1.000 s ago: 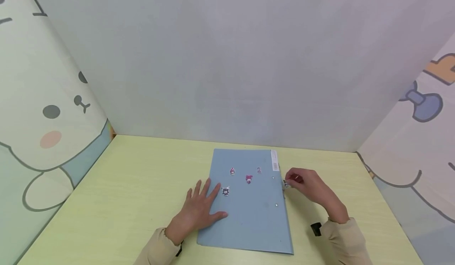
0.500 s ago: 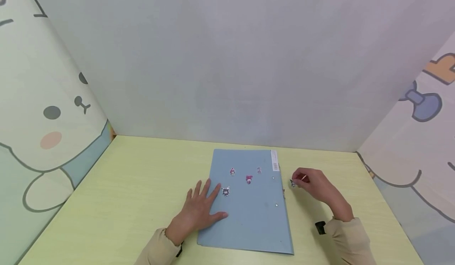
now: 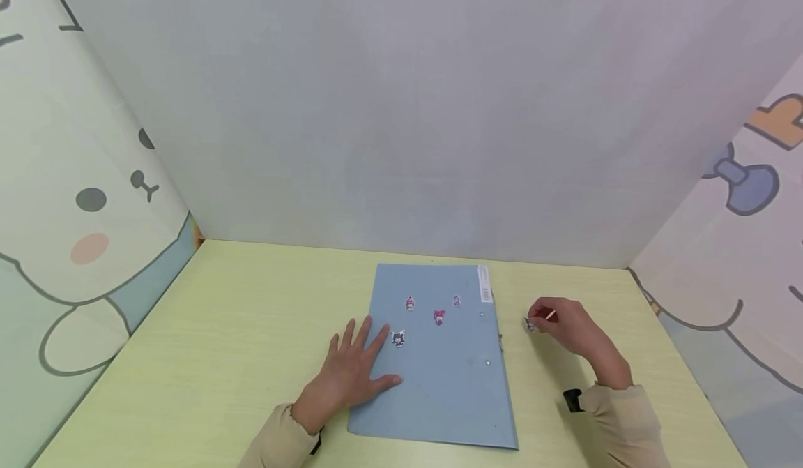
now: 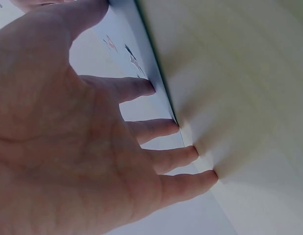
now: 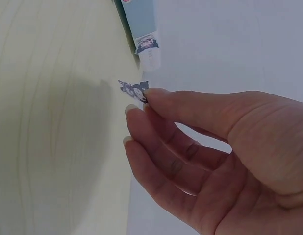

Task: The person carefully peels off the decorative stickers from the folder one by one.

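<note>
A small black-and-white cartoon sticker (image 5: 134, 91) is pinched between the thumb and index finger of my right hand (image 3: 567, 325), which hovers to the right of the blue folder (image 3: 445, 398). Spread flat, my left hand (image 3: 351, 374) rests at the folder's left edge, with the thumb and index finger on its cover and the other fingertips on the table. Several cartoon stickers lie on the cover, among them a dark one (image 3: 398, 338) near the left index finger and a pink one (image 3: 439, 316) at the middle.
The pale yellow table (image 3: 219, 328) is bounded by a plain light wall (image 3: 408, 105) behind and cartoon-printed panels at both sides. A white barcode label (image 3: 485, 284) marks the folder's top right corner. Metal parts (image 3: 500, 342) poke out at its right edge.
From beside the folder's right edge, my right hand has moved to the right, away from it, carrying the pinched sticker. My left hand and the folder have stayed in place.
</note>
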A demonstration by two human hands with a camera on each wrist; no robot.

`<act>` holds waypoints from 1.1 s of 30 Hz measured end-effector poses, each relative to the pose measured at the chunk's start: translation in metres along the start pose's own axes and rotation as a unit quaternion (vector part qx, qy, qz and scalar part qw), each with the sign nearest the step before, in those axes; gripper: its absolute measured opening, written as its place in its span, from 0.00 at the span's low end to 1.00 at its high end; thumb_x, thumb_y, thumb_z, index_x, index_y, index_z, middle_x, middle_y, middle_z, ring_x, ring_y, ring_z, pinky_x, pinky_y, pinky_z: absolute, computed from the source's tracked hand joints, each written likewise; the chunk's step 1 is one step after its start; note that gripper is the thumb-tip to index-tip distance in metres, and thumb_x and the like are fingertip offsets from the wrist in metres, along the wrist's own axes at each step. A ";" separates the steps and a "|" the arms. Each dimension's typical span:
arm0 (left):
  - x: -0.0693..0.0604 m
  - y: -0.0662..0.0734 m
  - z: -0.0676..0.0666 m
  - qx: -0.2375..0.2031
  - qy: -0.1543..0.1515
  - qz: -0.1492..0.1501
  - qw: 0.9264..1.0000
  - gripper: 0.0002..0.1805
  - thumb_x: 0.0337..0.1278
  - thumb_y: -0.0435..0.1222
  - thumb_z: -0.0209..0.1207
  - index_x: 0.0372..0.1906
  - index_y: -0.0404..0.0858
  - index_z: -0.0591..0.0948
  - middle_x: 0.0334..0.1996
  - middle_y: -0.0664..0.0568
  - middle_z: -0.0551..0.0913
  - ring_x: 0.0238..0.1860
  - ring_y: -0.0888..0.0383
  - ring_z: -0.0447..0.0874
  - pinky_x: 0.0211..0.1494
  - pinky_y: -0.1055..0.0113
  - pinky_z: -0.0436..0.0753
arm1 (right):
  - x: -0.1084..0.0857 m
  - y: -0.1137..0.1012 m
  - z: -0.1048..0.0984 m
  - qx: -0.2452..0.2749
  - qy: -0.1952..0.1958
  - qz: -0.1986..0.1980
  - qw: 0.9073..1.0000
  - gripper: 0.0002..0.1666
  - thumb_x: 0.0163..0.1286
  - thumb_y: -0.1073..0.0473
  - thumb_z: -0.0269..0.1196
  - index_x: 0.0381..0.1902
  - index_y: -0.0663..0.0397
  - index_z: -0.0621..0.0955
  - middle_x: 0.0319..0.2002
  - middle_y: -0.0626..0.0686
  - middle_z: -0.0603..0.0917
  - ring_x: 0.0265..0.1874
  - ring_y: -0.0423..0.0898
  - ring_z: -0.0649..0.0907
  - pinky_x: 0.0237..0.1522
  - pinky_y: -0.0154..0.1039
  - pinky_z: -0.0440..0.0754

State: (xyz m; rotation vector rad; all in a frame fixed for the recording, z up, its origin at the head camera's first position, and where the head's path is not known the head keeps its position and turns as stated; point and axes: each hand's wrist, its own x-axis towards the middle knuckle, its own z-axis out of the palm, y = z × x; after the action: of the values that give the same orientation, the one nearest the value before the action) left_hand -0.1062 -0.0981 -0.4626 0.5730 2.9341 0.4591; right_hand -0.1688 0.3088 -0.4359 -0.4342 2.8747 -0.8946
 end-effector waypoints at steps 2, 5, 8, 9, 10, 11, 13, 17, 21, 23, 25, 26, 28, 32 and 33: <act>0.000 0.000 0.000 0.001 -0.001 -0.001 1.000 0.47 0.59 0.62 0.64 0.76 0.38 0.69 0.75 0.33 0.63 0.75 0.28 0.57 0.68 0.29 0.62 | 0.000 0.001 0.000 0.001 -0.002 0.008 1.000 0.02 0.68 0.69 0.67 0.38 0.63 0.83 0.33 0.50 0.83 0.29 0.44 0.80 0.29 0.37 0.78; 0.000 0.000 0.000 0.003 -0.004 -0.002 1.000 0.47 0.60 0.63 0.63 0.76 0.38 0.69 0.76 0.33 0.62 0.75 0.28 0.57 0.68 0.29 0.62 | -0.001 0.004 0.000 0.000 -0.006 0.012 1.000 0.02 0.70 0.68 0.66 0.38 0.64 0.83 0.33 0.50 0.83 0.29 0.44 0.80 0.29 0.37 0.78; 0.000 0.000 0.000 0.004 -0.005 -0.003 1.000 0.47 0.60 0.63 0.63 0.76 0.39 0.69 0.76 0.33 0.62 0.75 0.29 0.57 0.68 0.30 0.62 | -0.001 0.007 -0.001 0.001 -0.007 0.013 1.000 0.02 0.70 0.69 0.66 0.37 0.65 0.83 0.32 0.50 0.83 0.29 0.44 0.80 0.29 0.37 0.77; 0.000 0.000 0.001 0.005 -0.005 -0.003 1.000 0.47 0.60 0.63 0.63 0.76 0.39 0.69 0.76 0.33 0.62 0.75 0.29 0.57 0.68 0.30 0.62 | -0.001 0.008 -0.001 0.002 -0.008 0.013 1.000 0.02 0.70 0.69 0.66 0.37 0.65 0.83 0.32 0.50 0.83 0.29 0.44 0.80 0.29 0.37 0.77; 0.000 0.000 0.001 0.006 -0.005 -0.003 1.000 0.47 0.60 0.63 0.63 0.76 0.39 0.69 0.76 0.33 0.62 0.75 0.29 0.57 0.68 0.30 0.62 | -0.001 0.008 -0.001 0.003 -0.009 0.014 1.000 0.02 0.70 0.69 0.66 0.36 0.64 0.82 0.32 0.50 0.83 0.29 0.44 0.80 0.28 0.37 0.77; 0.000 0.000 0.001 0.006 -0.006 -0.003 1.000 0.47 0.60 0.63 0.63 0.76 0.39 0.68 0.76 0.33 0.62 0.75 0.29 0.57 0.68 0.30 0.62 | -0.001 0.009 -0.001 0.003 -0.010 0.016 1.000 0.02 0.70 0.69 0.66 0.36 0.64 0.82 0.32 0.50 0.82 0.29 0.44 0.80 0.28 0.37 0.77; 0.001 0.000 0.001 0.007 -0.006 -0.004 1.000 0.47 0.60 0.63 0.63 0.76 0.39 0.68 0.76 0.33 0.62 0.75 0.29 0.57 0.68 0.30 0.62 | -0.002 0.010 -0.001 0.003 -0.011 0.020 1.000 0.02 0.70 0.70 0.65 0.35 0.63 0.83 0.31 0.50 0.82 0.28 0.45 0.80 0.28 0.37 0.77; 0.001 0.000 0.001 0.007 -0.008 -0.004 1.000 0.47 0.60 0.63 0.63 0.76 0.39 0.68 0.76 0.33 0.62 0.75 0.29 0.57 0.69 0.30 0.62 | -0.001 0.011 0.000 -0.002 -0.011 0.025 1.000 0.03 0.68 0.72 0.66 0.34 0.61 0.83 0.30 0.50 0.82 0.28 0.45 0.80 0.28 0.37 0.77; 0.001 0.000 0.001 0.003 -0.007 -0.004 1.000 0.47 0.60 0.63 0.63 0.77 0.39 0.68 0.76 0.33 0.62 0.75 0.29 0.56 0.69 0.30 0.61 | -0.001 0.012 0.001 -0.012 -0.010 0.032 0.999 0.03 0.67 0.72 0.67 0.34 0.62 0.83 0.30 0.50 0.82 0.28 0.44 0.79 0.28 0.37 0.76; 0.001 -0.001 0.001 0.003 -0.007 -0.004 1.000 0.47 0.60 0.63 0.63 0.77 0.39 0.68 0.76 0.33 0.62 0.75 0.29 0.56 0.69 0.30 0.61 | -0.001 0.013 0.002 -0.015 -0.010 0.037 0.999 0.03 0.67 0.72 0.67 0.34 0.62 0.83 0.31 0.50 0.83 0.28 0.45 0.78 0.29 0.37 0.76; 0.000 -0.001 0.001 0.002 -0.008 -0.004 1.000 0.47 0.60 0.63 0.63 0.77 0.39 0.68 0.76 0.33 0.62 0.75 0.29 0.56 0.69 0.30 0.61 | -0.001 0.013 0.003 -0.018 -0.010 0.043 0.999 0.03 0.67 0.72 0.67 0.34 0.61 0.83 0.31 0.50 0.83 0.29 0.45 0.78 0.29 0.37 0.76; 0.000 0.000 0.001 0.002 -0.008 -0.004 1.000 0.47 0.60 0.63 0.63 0.77 0.39 0.68 0.76 0.33 0.62 0.75 0.29 0.56 0.69 0.29 0.61 | -0.001 0.013 0.003 -0.019 -0.010 0.046 0.999 0.03 0.67 0.71 0.67 0.34 0.61 0.83 0.31 0.50 0.83 0.29 0.45 0.78 0.30 0.37 0.76; 0.000 0.000 0.001 0.001 -0.010 -0.005 1.000 0.47 0.60 0.63 0.63 0.77 0.39 0.68 0.76 0.34 0.62 0.75 0.29 0.56 0.69 0.29 0.61 | -0.001 0.013 0.004 -0.020 -0.011 0.051 0.998 0.03 0.67 0.71 0.67 0.34 0.60 0.83 0.31 0.50 0.82 0.30 0.46 0.78 0.30 0.38 0.76; 0.000 0.000 0.000 0.000 -0.011 -0.008 1.000 0.47 0.60 0.63 0.63 0.77 0.40 0.68 0.76 0.34 0.62 0.76 0.29 0.56 0.69 0.30 0.61 | -0.001 0.013 0.004 -0.026 -0.011 0.048 0.998 0.04 0.67 0.71 0.67 0.34 0.60 0.83 0.32 0.50 0.83 0.31 0.46 0.79 0.32 0.40 0.77; 0.000 0.000 0.000 0.001 -0.011 -0.009 1.000 0.47 0.60 0.63 0.63 0.77 0.40 0.68 0.76 0.34 0.62 0.76 0.29 0.56 0.69 0.30 0.61 | -0.001 0.013 0.004 -0.028 -0.010 0.045 0.999 0.04 0.67 0.72 0.67 0.34 0.60 0.83 0.32 0.50 0.83 0.31 0.46 0.79 0.32 0.40 0.78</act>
State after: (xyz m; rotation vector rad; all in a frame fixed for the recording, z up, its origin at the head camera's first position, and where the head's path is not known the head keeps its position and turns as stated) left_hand -0.1066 -0.0978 -0.4629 0.5491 2.9169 0.4443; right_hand -0.1700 0.3176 -0.4469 -0.3127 2.8810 -0.7927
